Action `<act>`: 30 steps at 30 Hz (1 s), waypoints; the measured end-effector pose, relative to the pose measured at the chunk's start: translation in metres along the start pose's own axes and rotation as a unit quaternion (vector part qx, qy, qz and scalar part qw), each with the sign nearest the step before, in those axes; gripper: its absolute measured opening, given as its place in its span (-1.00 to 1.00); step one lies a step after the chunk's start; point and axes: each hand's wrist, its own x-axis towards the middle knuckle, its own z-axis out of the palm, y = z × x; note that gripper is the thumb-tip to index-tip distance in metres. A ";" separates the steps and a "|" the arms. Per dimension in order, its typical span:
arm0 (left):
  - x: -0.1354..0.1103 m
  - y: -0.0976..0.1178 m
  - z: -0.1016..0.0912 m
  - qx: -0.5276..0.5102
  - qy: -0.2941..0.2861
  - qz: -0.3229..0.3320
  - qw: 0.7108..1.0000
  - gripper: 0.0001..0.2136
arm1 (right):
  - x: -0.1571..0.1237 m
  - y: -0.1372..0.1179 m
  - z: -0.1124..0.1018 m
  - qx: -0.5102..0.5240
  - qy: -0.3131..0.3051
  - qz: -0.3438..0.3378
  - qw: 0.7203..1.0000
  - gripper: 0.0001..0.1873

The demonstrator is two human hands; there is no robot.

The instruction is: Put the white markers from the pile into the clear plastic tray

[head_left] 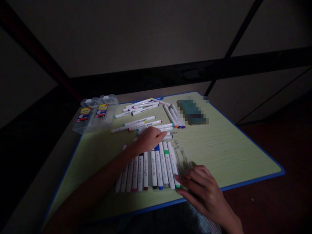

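The person is baring both the left hand [150,139] and the right hand [203,188], with the left forearm [114,170] also showing uncovered behind its wrist. Below the right hand, the person is wearing bluish-grey cloth [196,215], and pale, narrow stripes [214,226] are running along fabric beside that hand's wrist.

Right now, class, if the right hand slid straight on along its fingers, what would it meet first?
Probably the white cylindrical marker with the green end, rightmost in the near row; the right hand seems close beside it, though contact is unclear.
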 end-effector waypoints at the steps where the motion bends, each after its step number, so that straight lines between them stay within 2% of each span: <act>1: 0.000 0.000 0.001 0.000 -0.003 -0.004 1.000 -0.60 | 0.000 0.000 0.000 0.000 0.000 0.000 1.000 -0.78; 14: 0.002 0.002 -0.001 -0.018 -0.048 -0.022 0.998 -0.56 | -0.001 0.002 0.000 0.007 -0.019 -0.006 1.000 -0.78; 30: 0.003 -0.007 0.003 -0.034 -0.083 -0.025 0.996 -0.62 | -0.002 0.002 0.000 0.001 -0.011 0.000 1.000 -0.78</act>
